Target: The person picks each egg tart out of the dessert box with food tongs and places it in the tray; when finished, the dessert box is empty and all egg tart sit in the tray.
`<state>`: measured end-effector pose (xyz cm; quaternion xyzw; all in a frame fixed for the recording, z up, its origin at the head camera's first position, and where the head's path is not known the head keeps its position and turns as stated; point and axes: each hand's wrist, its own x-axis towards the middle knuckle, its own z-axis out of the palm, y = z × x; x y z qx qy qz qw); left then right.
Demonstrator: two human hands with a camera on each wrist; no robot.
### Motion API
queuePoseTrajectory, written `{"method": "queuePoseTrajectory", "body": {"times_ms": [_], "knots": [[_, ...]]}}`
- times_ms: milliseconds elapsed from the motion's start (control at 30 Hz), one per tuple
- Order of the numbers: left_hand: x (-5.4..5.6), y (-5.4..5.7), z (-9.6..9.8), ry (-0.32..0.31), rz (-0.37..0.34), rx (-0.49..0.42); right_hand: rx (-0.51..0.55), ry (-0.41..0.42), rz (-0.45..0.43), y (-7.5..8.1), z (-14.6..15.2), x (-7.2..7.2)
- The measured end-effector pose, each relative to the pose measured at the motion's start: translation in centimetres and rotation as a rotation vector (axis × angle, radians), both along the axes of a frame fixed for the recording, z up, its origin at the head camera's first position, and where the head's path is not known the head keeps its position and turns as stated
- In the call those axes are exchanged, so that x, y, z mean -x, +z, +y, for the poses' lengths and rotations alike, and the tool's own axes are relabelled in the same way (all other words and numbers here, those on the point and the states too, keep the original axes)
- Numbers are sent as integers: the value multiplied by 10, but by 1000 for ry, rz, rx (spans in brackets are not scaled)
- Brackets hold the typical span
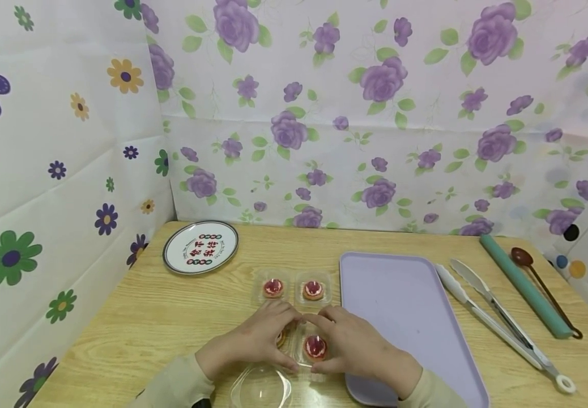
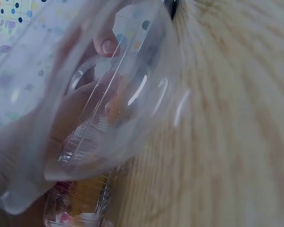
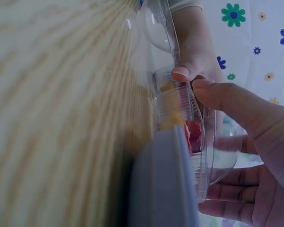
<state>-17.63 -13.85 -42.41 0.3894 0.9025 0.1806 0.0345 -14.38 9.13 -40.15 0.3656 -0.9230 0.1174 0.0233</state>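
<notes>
A small red-topped tart [image 1: 316,347] sits inside a clear plastic box [image 1: 302,357] at the front, between both hands. My right hand [image 1: 357,341] spans this box from the right, thumb at its near edge and fingers along the far edge. From the left, my left hand [image 1: 255,338] reaches to the same box, its thumb by the near corner and fingertips by the far one. In the right wrist view the two thumbs [image 3: 184,73] nearly meet at the rim. Under the left hand, another tart [image 1: 281,339] is partly hidden. A raised clear lid [image 1: 261,390] stands nearer me.
Two more boxed tarts, left [image 1: 273,288] and right [image 1: 313,290], stand behind. A lilac tray [image 1: 396,317] lies close on the right. Beyond it are tongs [image 1: 500,323], a green roller [image 1: 525,286] and a brown spoon [image 1: 539,280]. A printed plate [image 1: 177,249] is at back left.
</notes>
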Motion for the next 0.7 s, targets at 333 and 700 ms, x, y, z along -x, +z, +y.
{"method": "queuePoseTrajectory", "body": {"times_ms": [333, 700], "knots": [[-1, 3, 1, 7, 5, 17, 44, 40, -42, 4, 4, -1], [-3, 4, 0, 1, 32, 33, 68, 13, 69, 14, 7, -2]]}}
